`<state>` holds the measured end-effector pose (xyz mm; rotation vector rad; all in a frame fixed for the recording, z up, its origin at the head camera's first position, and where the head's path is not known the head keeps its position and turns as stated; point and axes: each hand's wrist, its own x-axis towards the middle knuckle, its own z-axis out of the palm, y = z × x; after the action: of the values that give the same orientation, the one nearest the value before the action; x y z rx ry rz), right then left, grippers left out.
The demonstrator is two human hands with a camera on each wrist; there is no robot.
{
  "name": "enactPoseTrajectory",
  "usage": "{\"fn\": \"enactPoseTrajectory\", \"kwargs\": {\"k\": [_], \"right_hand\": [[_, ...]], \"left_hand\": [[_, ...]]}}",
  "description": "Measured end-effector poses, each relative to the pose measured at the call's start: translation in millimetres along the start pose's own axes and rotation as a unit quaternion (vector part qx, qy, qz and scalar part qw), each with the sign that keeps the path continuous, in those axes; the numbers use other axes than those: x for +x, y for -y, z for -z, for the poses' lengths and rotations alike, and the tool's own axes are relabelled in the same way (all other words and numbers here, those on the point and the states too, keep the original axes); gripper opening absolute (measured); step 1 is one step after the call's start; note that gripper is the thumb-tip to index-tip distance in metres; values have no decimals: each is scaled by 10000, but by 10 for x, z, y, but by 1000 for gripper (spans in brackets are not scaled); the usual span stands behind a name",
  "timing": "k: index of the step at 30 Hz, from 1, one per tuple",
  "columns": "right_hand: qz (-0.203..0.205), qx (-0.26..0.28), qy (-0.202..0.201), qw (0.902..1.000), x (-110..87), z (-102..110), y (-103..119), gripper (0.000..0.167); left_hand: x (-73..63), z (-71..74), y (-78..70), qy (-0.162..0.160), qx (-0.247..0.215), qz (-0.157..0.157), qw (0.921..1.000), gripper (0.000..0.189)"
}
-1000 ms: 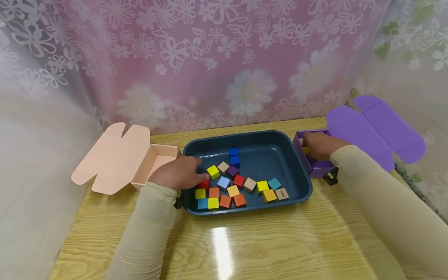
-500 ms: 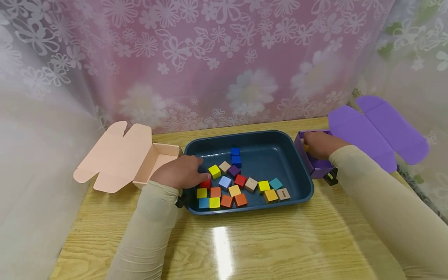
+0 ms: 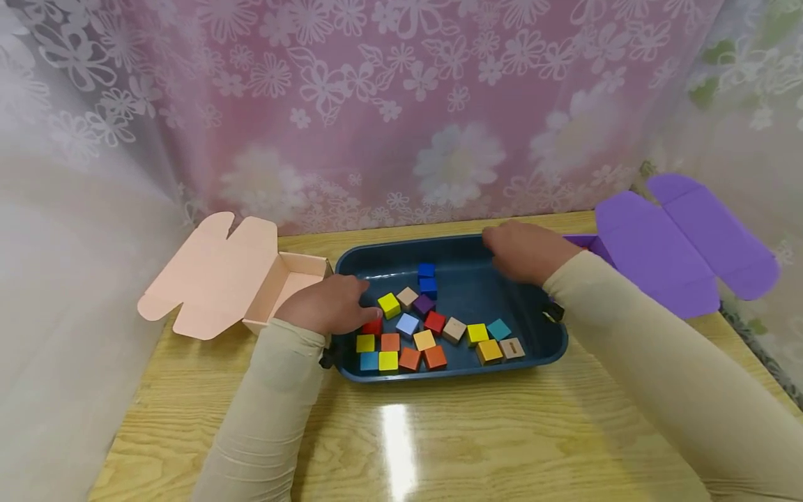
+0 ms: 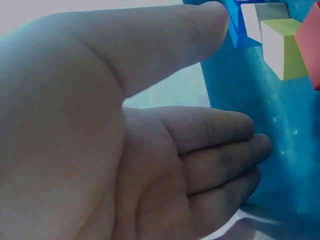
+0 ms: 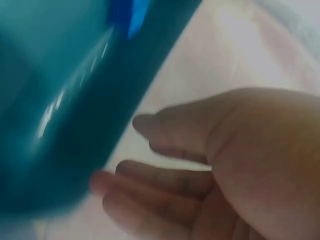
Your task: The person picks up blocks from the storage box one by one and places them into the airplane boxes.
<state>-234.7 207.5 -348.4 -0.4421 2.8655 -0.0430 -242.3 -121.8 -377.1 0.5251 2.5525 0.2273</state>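
Observation:
My left hand (image 3: 326,305) hovers at the left rim of the dark blue tray (image 3: 473,275), thumb and fingers extended. In the left wrist view its palm (image 4: 155,175) holds nothing; a yellow block (image 4: 285,50) lies beyond the thumb. The nearest block in the head view is a red block (image 3: 373,326), partly covered by the hand. My right hand (image 3: 527,251) is over the tray's back right corner. The right wrist view shows its loosely bent fingers (image 5: 150,195) beside the tray wall, nothing between them. Two blue blocks (image 3: 428,287) lie farther back among several coloured blocks.
A peach box (image 3: 293,280) with its lid folded out stands left of the tray. On the right, a purple box (image 3: 590,240) is mostly behind my right forearm, its purple lid (image 3: 659,244) spread outward. A pink floral curtain (image 3: 376,139) hangs behind the wooden table (image 3: 477,439).
My right hand has come out of the purple box and moved left over the tray's back right corner. The left hand stays in place; the head view has shifted slightly.

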Motion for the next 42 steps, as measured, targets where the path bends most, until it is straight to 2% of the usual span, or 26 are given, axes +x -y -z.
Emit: {"fn": "enactPoseTrajectory", "kwargs": {"k": [4, 8, 12, 17, 23, 25, 30, 34, 38, 42], "right_hand": [[624, -109, 523, 9966, 281, -144, 424, 42], [1060, -475, 778, 9902, 473, -335, 629, 44], [1170, -678, 714, 9882, 560, -404, 725, 43], [1128, -908, 426, 9885, 572, -438, 766, 41], [1670, -1292, 106, 9774, 556, -513, 775, 40], [1774, -1265, 87, 9759, 552, -529, 771, 41], [1640, -934, 269, 9817, 514, -517, 701, 43], [1494, -354, 184, 9880, 383, -378, 516, 40], [1227, 116, -232, 9921, 131, -157, 190, 36], [758, 221, -620, 9950, -119, -30, -284, 36]], "left_hand": [[1, 3, 5, 6, -20, 7, 10000, 73], [11, 3, 9, 32, -14, -57, 10000, 73], [-2, 28, 13, 21, 33, -66, 10000, 71], [-4, 42, -3, 21, 71, -34, 10000, 68], [-8, 30, -11, 67, 0, -52, 10000, 69], [-10, 27, -12, 60, -7, -48, 10000, 70], [-7, 14, -12, 41, 5, -41, 10000, 73], [-1, 9, -10, 55, -21, -30, 10000, 74], [-7, 12, -14, 22, -12, -57, 10000, 74], [-6, 12, -8, 4, 41, -71, 10000, 73]]}}
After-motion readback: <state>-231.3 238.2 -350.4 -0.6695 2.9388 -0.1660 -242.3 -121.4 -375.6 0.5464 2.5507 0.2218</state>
